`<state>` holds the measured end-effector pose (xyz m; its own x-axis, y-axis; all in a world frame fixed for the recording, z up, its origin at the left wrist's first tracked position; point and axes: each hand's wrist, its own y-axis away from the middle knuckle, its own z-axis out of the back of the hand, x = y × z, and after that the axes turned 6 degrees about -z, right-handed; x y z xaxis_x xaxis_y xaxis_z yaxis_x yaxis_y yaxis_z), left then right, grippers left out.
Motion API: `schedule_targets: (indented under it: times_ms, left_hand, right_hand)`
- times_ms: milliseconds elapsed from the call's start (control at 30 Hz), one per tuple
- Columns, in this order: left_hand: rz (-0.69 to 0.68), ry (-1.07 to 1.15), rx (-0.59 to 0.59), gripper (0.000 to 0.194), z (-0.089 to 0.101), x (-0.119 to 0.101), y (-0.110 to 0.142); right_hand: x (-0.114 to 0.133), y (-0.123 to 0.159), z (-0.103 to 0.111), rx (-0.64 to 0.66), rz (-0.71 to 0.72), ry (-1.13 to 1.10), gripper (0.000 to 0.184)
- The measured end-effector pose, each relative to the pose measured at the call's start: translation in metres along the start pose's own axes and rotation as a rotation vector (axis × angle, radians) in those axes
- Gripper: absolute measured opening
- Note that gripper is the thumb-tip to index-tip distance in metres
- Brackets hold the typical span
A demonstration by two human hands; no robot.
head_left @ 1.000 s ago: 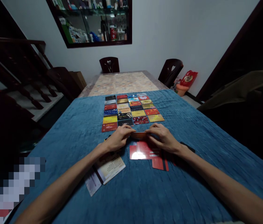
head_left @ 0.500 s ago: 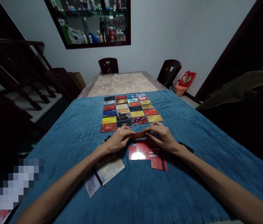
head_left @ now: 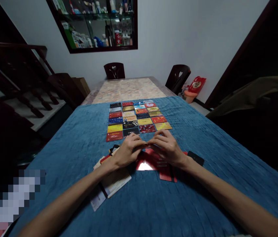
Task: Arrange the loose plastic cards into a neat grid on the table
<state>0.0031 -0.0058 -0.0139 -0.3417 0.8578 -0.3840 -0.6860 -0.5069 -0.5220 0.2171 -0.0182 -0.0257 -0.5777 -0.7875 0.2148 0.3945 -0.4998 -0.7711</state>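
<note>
My left hand (head_left: 130, 149) and my right hand (head_left: 165, 147) meet at the fingertips, both pinching a thin plastic card (head_left: 146, 143) that shows only as a narrow sliver. Beneath them lie glossy red cards (head_left: 151, 162), and a red card with a dark stripe (head_left: 166, 174) sits just nearer. Under my left forearm spreads a pile of pale cards (head_left: 119, 181), with red and black ones peeking out. A black card (head_left: 195, 158) lies beside my right wrist. Beyond the hands, several colourful cards (head_left: 130, 123) are laid face up in rows.
A blue cloth (head_left: 80, 138) covers the near part of the table; its patterned top (head_left: 131, 88) shows at the far end. Dark chairs (head_left: 178, 77) stand around it. A wooden railing (head_left: 13, 46) is at the left, and a red bag (head_left: 196, 85) sits at the back right.
Both hands have drawn closer together. The card between them has turned from showing its brown face to showing nearly its edge. The laid-out rows look the same.
</note>
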Motion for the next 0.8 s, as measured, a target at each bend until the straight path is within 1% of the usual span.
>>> schedule_targets:
  times_ms: [133, 233, 300, 400, 500, 633, 733, 800]
  left_hand:
    - [0.055, 0.052, -0.127, 0.023, 0.000, 0.000, -0.001]
    - [0.127, 0.105, -0.251, 0.023, -0.003, 0.001, 0.000]
    - [0.158, 0.116, -0.304, 0.024, -0.005, 0.002, 0.001]
    - [0.194, 0.116, -0.314, 0.024, -0.008, 0.003, 0.001]
    - [0.228, 0.110, -0.300, 0.022, -0.009, 0.004, 0.002]
    - [0.270, 0.109, -0.275, 0.020, -0.010, 0.008, 0.004]
    - [0.276, 0.098, -0.275, 0.018, -0.011, 0.010, 0.004]
    - [0.267, 0.086, -0.285, 0.015, -0.010, 0.012, 0.005]
  right_hand:
    - [-0.009, 0.004, 0.000, 0.034, -0.076, -0.017, 0.016]
    - [-0.019, 0.009, -0.003, 0.116, -0.129, -0.013, 0.018]
    - [-0.024, 0.012, -0.007, 0.176, -0.160, -0.017, 0.016]
    - [-0.024, 0.013, -0.011, 0.228, -0.200, -0.060, 0.011]
    - [-0.021, 0.013, -0.012, 0.243, -0.229, -0.129, 0.010]
    - [-0.021, 0.012, -0.010, 0.199, -0.279, -0.179, 0.012]
    - [-0.023, 0.014, -0.010, 0.157, -0.294, -0.141, 0.012]
    - [-0.025, 0.014, -0.011, 0.148, -0.273, -0.092, 0.013]
